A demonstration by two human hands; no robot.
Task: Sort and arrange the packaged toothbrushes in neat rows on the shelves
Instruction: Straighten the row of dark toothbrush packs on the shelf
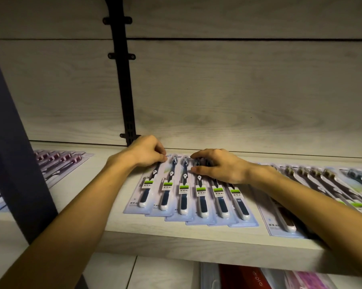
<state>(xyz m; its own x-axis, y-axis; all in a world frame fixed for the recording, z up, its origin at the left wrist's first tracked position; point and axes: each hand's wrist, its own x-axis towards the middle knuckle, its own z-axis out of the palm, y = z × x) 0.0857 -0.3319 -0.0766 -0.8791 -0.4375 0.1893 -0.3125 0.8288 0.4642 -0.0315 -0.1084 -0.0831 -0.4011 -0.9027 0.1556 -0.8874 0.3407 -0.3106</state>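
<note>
At the far left of the pale wooden shelf (117, 224), past a dark upright post (15, 155), lies a group of pink-toned toothbrush packs (59, 161), partly hidden by that post. A black slotted bracket (124, 80) runs up the back wall above the shelf. Just right of its foot, the left hand (146, 151) has its fingers curled, and its fingertips pinch the top edge of the leftmost pack (143, 191) in a fanned row of dark-blue toothbrush packs (188, 197). That row holds six packs, overlapping one another like shingles, each with a green label across the handle and a white handle end pointing toward the shelf's front edge. The right hand (217, 165) rests on the upper part of the right-side packs of the same row, fingers bent and spread over the brush heads, thumb pressing the plastic; it presses down rather than closes around anything. Beneath the right forearm sits a separate pack with a brown handle (284, 217), and further right a row of brown-bristled packs (326, 180) stretches along the shelf. On the lower shelf, red and pink packaging (259, 278) shows.
</note>
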